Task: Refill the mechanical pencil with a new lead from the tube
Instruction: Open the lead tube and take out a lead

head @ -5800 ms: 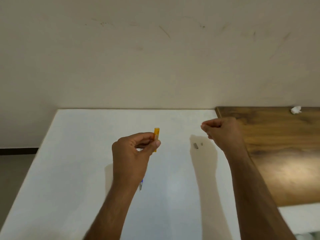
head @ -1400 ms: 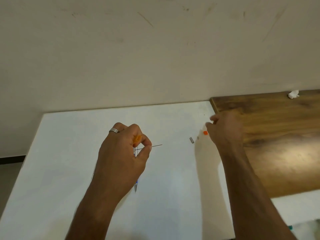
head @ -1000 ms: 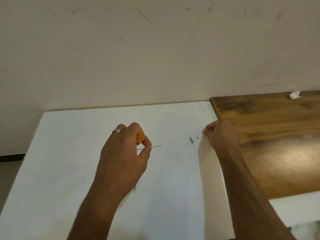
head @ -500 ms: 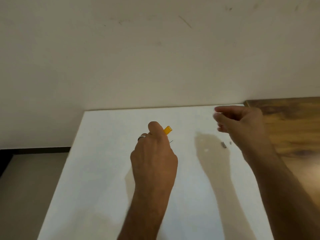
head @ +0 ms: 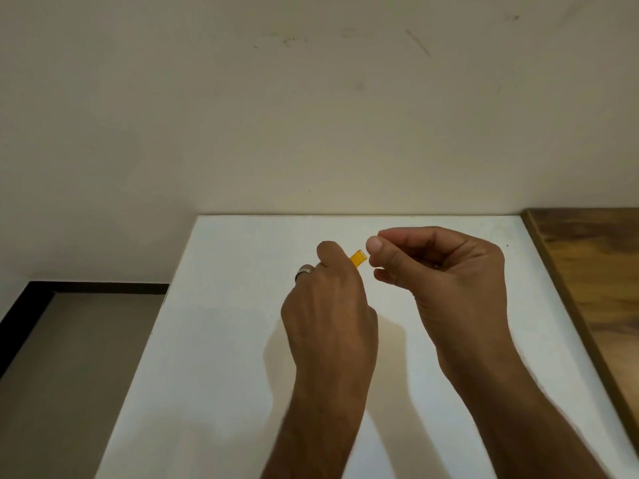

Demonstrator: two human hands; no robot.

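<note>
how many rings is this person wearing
1 visible: a silver ring on a finger of the left hand, which holds the orange lead tube. The right hand shows none, though its curled fingers could hide one.

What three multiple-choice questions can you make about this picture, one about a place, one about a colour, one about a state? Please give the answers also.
1. Where is the wooden surface?
A. right of the white table
B. left of the white table
C. on the floor

2. What colour is the tube sticking out of the left hand?
A. green
B. orange
C. black

3. How is the right hand?
A. flat on the table
B. fingers spread wide
C. raised, with fingertips pinched beside the tube end

Answers:
1 A, the brown board borders the right edge of the white table.
2 B, its exposed end is translucent orange.
3 C, thumb and fingers close together beside the tube's tip.
</note>
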